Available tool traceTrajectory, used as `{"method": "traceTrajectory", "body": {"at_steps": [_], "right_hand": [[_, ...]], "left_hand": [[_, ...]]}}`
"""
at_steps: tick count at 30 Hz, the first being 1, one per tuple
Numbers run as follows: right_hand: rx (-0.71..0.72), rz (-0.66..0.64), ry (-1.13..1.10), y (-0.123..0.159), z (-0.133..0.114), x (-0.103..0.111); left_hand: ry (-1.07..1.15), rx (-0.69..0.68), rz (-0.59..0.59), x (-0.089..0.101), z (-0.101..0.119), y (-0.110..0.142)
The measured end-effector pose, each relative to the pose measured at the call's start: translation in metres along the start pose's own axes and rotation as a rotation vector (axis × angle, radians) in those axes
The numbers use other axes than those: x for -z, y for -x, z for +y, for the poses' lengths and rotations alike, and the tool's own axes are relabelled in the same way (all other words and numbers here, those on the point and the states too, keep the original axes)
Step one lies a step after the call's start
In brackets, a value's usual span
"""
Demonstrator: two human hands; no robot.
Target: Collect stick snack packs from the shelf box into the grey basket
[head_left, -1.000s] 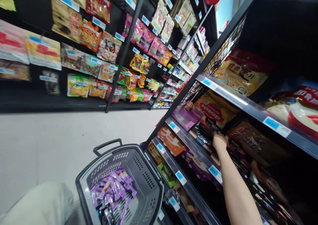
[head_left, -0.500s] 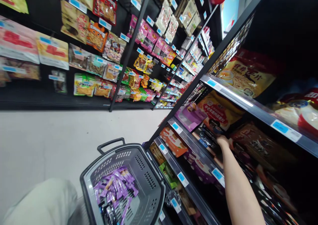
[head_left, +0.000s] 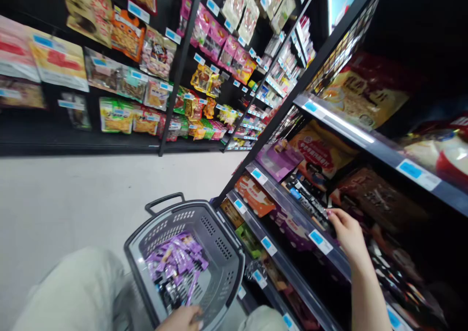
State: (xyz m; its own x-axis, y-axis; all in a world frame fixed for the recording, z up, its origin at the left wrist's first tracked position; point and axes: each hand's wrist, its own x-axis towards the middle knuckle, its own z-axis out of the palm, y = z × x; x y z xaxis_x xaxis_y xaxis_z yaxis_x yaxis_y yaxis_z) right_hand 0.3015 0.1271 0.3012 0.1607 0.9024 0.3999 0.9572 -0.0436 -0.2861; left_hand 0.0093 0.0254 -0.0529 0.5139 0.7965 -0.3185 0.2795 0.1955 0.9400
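My right hand (head_left: 345, 228) is at the shelf, its fingertips pinched on the end of a shiny black packet (head_left: 318, 211) in a row of small dark packets. A purple pouch (head_left: 278, 160) stands just beyond that row. Low in the view, my left hand (head_left: 183, 318) is over the near side of a grey shopping basket (head_left: 219, 287), partly cut off by the frame. Its fingers are curled, and what they hold is hidden. Inside the basket lie several purple packets (head_left: 181, 255), with a few black packets (head_left: 170, 292) close to my left hand.
Shelf boards with price tags (head_left: 320, 242) rise along the right, holding large cereal bags (head_left: 365, 92) above and orange packs (head_left: 254, 194) below. A black mesh side panel (head_left: 347, 41) ends the rack. Across the pale floor (head_left: 84, 194) hang bagged snacks (head_left: 126, 33). My knee (head_left: 76, 292) is beside the basket.
My right hand has drawn back from deeper among the dark packets towards the shelf front, pinching one. My left hand has come into view at the basket.
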Motion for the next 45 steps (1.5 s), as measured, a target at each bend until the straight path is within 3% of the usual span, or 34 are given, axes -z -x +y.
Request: {"method": "traceTrajectory", "body": {"at_steps": [2,5,7,9,11,14,17,20,23,25,30,36,38,42,45], "right_hand": [[0.009,-0.141,-0.249,0.054,-0.011,-0.030],[-0.046,-0.404,-0.493,0.122,-0.027,-0.083],[-0.046,-0.571,-0.598,0.157,-0.032,-0.118],[-0.035,-0.680,-0.645,0.184,-0.032,-0.150],[-0.043,-0.732,-0.647,0.205,-0.027,-0.178],[-0.070,-0.760,-0.665,0.225,-0.016,-0.208],[-0.141,-0.700,-0.753,0.236,-0.005,-0.229],[-0.335,-0.596,-0.910,0.244,0.002,-0.242],[-0.635,-0.696,-1.056,0.252,0.005,-0.248],[-0.756,-0.774,-1.129,0.256,0.006,-0.247],[-0.728,-0.739,-1.298,0.256,0.009,-0.241],[-0.645,-0.522,-1.375,0.252,0.012,-0.246],[-0.625,-0.445,-1.355,0.251,0.012,-0.249],[-0.687,-0.229,-1.264,0.250,0.009,-0.258],[-0.734,-0.114,-1.210,0.251,0.002,-0.265]], "left_hand": [[0.161,0.005,-0.006,0.003,0.006,-0.003],[0.622,0.060,-0.042,0.014,0.020,0.001],[0.922,-0.024,-0.078,0.024,0.029,0.009],[1.084,-0.058,-0.110,0.032,0.035,0.017],[1.101,-0.029,-0.135,0.037,0.037,0.025],[0.960,0.016,-0.075,0.035,0.031,0.029],[0.821,0.079,-0.011,0.027,0.024,0.026],[0.785,0.111,0.063,0.021,0.022,0.021],[0.785,0.110,0.104,0.018,0.022,0.018],[0.789,0.108,0.102,0.017,0.023,0.017],[0.790,0.088,0.089,0.016,0.023,0.017],[0.734,0.032,0.125,0.017,0.024,0.018],[0.627,0.054,0.080,0.017,0.023,0.019],[0.385,0.087,-0.128,0.013,0.018,0.019],[0.353,0.082,-0.171,0.005,0.017,0.019]]}}
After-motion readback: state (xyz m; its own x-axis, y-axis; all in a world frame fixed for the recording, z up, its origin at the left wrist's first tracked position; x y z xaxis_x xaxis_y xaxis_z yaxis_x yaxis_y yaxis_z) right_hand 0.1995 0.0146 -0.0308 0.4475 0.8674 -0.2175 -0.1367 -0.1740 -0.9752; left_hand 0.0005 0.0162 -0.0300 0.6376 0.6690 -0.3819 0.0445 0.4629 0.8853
